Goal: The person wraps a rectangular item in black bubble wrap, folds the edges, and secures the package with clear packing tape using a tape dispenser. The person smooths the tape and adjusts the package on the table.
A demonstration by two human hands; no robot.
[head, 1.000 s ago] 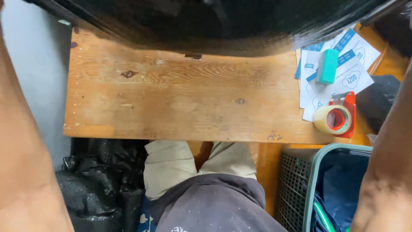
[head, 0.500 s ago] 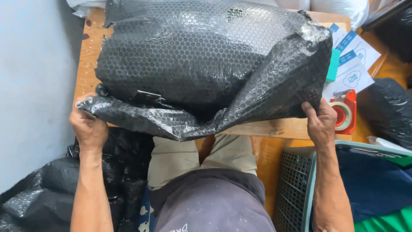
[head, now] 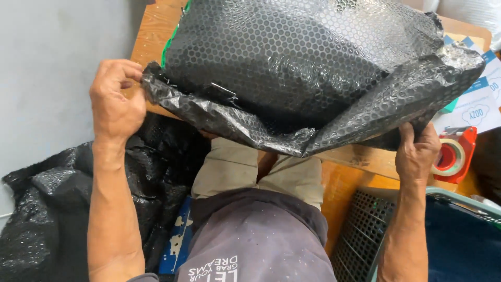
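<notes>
We hold a large black bubble-wrap bag (head: 313,78) over the wooden worktop (head: 151,31), its open flap hanging past the near edge above our knees. Our left hand (head: 116,102) has its grip closed on the flap's left corner, and our right hand (head: 417,151) has its grip closed on the lower right edge. A red tape dispenser (head: 454,154) sits just beside the right hand, near printed papers (head: 477,107). More black wrap (head: 47,209) lies on the floor at left, a basket (head: 365,235) at right.
</notes>
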